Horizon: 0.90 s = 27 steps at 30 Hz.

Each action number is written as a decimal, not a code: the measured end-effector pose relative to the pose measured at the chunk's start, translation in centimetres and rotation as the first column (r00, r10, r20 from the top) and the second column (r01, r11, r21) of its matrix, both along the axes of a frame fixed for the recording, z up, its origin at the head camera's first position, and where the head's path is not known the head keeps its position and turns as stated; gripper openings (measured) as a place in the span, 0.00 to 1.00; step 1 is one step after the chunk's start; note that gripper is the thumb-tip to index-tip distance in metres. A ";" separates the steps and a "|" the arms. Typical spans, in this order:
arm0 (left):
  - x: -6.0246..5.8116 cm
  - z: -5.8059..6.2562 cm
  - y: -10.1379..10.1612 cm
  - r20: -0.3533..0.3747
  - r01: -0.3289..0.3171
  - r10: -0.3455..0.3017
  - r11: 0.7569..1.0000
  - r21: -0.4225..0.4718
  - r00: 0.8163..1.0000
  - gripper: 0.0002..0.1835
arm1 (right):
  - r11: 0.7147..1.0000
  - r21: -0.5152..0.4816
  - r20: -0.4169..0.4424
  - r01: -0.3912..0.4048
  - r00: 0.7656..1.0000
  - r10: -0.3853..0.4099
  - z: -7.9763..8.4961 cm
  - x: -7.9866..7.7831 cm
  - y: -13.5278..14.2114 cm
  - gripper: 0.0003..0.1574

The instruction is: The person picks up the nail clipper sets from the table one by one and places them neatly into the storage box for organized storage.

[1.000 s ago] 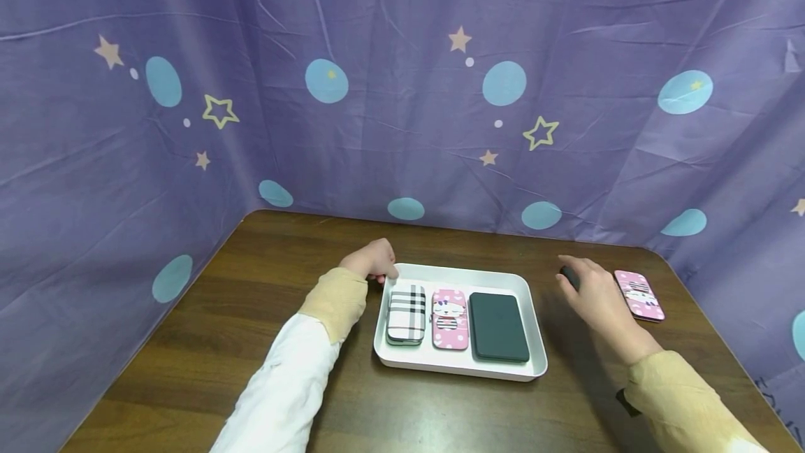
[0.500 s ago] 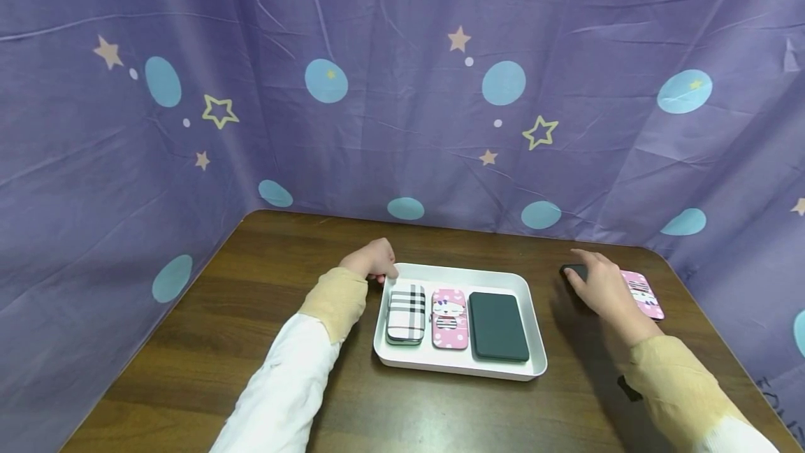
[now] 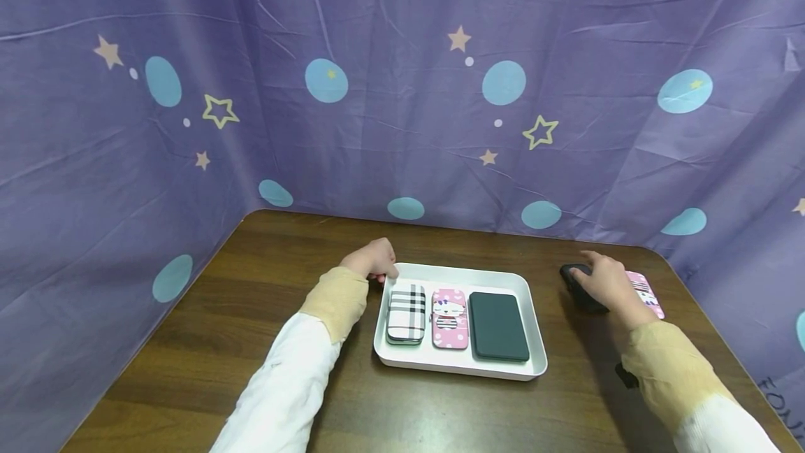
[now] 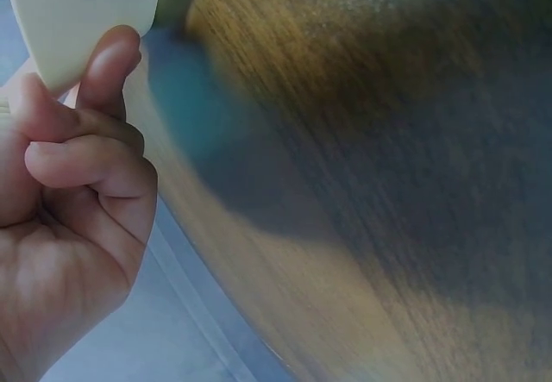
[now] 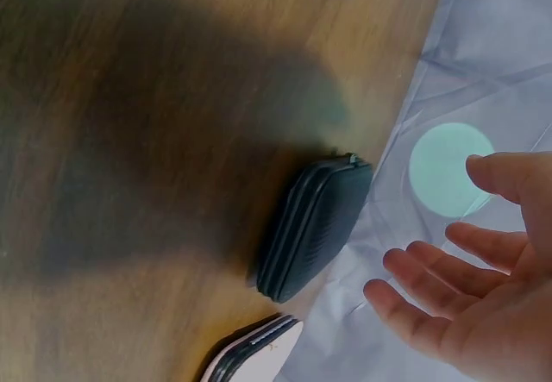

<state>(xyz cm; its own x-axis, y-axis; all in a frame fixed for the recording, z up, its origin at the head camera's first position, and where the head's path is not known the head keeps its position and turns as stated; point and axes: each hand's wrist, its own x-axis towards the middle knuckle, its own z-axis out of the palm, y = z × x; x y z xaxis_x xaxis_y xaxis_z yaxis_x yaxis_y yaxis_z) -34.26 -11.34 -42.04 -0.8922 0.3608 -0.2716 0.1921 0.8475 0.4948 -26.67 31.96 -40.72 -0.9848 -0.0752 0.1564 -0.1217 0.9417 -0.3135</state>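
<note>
My left hand (image 3: 375,257) pinches the far left corner of a white tray (image 3: 455,369); the left wrist view shows curled fingers and thumb at the tray wall (image 4: 90,11). In the tray lie a plaid case (image 3: 407,313), a pink cat-print case (image 3: 449,320) and a flat dark green case (image 3: 499,326). To the tray's right, my right hand (image 3: 608,282) hovers with loosely spread fingers by a black zippered case (image 5: 321,227). They hold nothing. A second pink cat-print case (image 3: 643,292), partly hidden by this hand, lies beyond the black one.
The brown wooden table (image 3: 251,341) carries everything. Purple curtain (image 3: 402,89) with stars and blue ovals hangs behind and along the sides. A small dark piece (image 3: 627,376) shows beside my right sleeve.
My right hand has shifted to the right, so more of the black case shows and more of the right pink case is covered. The left hand and tray have stayed still.
</note>
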 end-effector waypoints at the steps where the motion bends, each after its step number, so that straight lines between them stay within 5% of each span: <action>1: 0.0 0.0 0.0 0.002 -0.002 0.002 1.000 0.000 1.000 0.21 | 1.000 -0.003 0.002 0.002 1.000 -0.002 0.0 -0.1 0.1 0.34; 19: -0.1 0.1 0.3 0.012 -0.022 0.023 0.999 -0.034 1.000 0.21 | 0.993 0.074 0.133 0.096 0.986 -0.105 -0.9 -1.1 1.5 0.39; 27: -0.3 0.0 0.3 0.023 -0.022 0.022 0.999 -0.026 0.999 0.21 | 0.987 0.101 0.210 0.122 0.968 -0.140 -0.6 -1.4 2.4 0.34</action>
<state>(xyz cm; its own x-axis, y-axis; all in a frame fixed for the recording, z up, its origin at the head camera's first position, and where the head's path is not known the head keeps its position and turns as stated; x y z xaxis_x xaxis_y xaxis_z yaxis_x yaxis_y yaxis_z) -34.52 -11.07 -42.04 -0.8932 0.3339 -0.3013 0.1620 0.8638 0.4770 -28.08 34.33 -41.27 -0.9967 0.0528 -0.0620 0.0660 0.9696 -0.2358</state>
